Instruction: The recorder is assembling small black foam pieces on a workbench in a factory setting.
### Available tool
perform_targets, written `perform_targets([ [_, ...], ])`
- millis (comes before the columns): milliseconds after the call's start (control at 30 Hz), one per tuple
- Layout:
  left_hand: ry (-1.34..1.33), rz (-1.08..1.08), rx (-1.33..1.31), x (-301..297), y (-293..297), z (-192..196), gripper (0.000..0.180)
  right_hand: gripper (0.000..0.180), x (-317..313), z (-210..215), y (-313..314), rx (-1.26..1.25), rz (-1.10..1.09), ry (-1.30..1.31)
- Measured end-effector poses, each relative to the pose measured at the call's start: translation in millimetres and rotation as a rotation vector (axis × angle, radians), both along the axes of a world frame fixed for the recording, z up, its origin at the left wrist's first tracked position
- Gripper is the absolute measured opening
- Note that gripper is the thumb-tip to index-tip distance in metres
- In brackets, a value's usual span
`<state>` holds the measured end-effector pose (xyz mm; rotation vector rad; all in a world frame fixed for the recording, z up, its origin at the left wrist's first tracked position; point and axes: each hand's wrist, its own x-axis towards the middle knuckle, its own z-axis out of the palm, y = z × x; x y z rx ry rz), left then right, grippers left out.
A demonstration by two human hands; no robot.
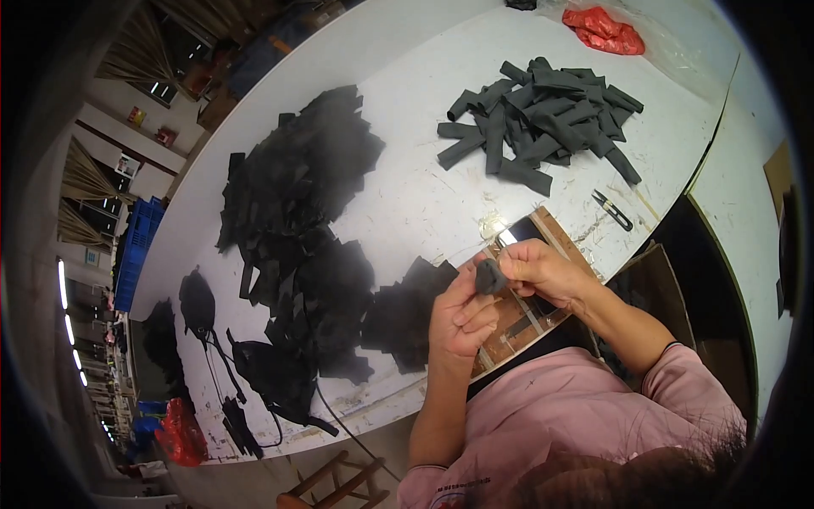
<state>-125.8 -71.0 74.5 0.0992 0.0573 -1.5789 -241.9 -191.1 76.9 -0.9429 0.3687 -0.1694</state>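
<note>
A small dark cloth piece (489,276) is held between the two hands, just above a wooden tray (560,231) set at the near edge of the white table (407,85). It is pinched by the thumb and fingers of the left hand (462,314), while its right side is gripped between the thumb and fingers of the right hand (543,270). The hands are brought close together, with the cloth clamped between them; how it is folded inside cannot be told.

At the far right, a loose heap of dark tubes (543,119) is spread, and these may be judged the finished share. On the left, a large pile of flat dark pieces (297,170) is laid out, with a smaller stack of flat pieces (407,310) placed nearer, just left of the left hand. Both are judged to be not yet worked. By that reading, a fair number are done, one is in hand, and many are left; no count can be made.

A pair of snips (612,210) is left lying to the right of the tray, touched by neither hand. A red bag (604,32) is seen at the far right edge.
</note>
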Motion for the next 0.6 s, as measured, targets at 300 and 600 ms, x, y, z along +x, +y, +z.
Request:
perform_targets([
  [300,-1.436,0.459,0.470,-10,2,15,0.032,0.022,4,-7,-5,-0.137,-0.004,-0.047],
  [600,-1.724,0.706,0.083,-11,2,46,0.020,0.026,-10,57,-2,-1.406,-0.403,-0.192],
])
